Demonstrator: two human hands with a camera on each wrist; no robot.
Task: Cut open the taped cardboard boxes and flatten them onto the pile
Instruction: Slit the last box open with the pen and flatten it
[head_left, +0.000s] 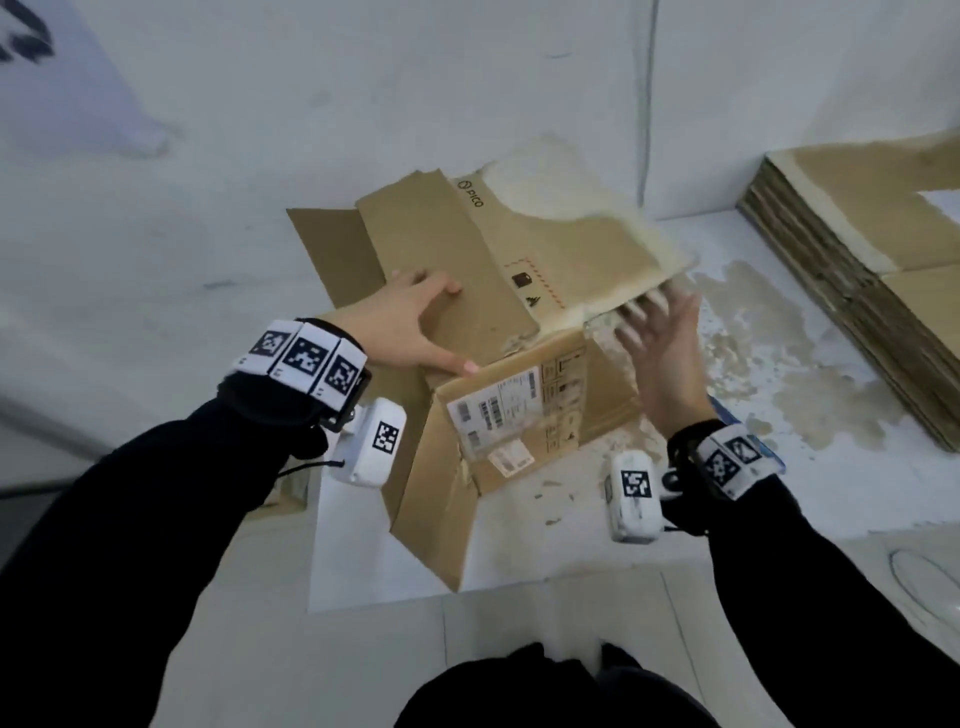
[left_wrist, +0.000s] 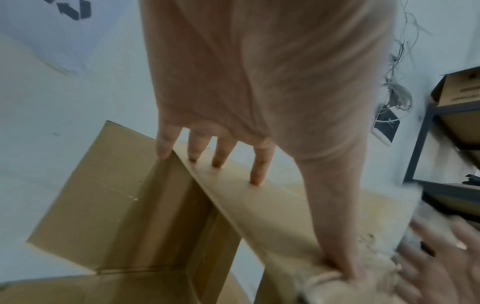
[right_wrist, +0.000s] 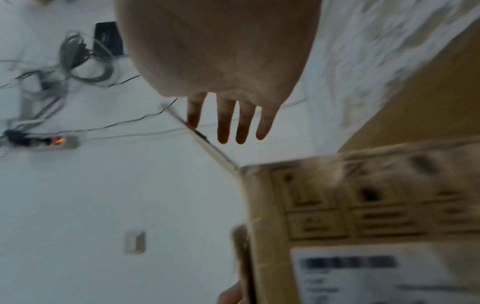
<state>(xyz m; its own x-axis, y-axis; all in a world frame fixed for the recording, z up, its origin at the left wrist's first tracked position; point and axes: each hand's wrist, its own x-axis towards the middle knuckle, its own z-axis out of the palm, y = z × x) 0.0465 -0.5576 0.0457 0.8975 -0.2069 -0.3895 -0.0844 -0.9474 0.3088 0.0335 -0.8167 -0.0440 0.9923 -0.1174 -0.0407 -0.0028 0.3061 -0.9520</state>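
Observation:
A brown cardboard box (head_left: 519, 415) with shipping labels stands opened and half collapsed on the floor. Its large top panel (head_left: 457, 244), printed with a logo, leans up and away from me. My left hand (head_left: 415, 317) presses flat on that panel with straight spread fingers, the thumb lying along the box's upper edge. In the left wrist view the fingertips (left_wrist: 255, 176) touch the panel near its fold, above the hollow box (left_wrist: 124, 216). My right hand (head_left: 660, 338) is open and blurred, fingers spread at the panel's torn right edge; it holds nothing (right_wrist: 233, 123).
A pile of flattened cardboard (head_left: 857, 291) lies at the right. Torn paper scraps (head_left: 769, 374) litter the white floor beside the box. A power strip (right_wrist: 52, 142) with tangled cables lies further off. A dark metal shelf (left_wrist: 426, 144) holds more boxes.

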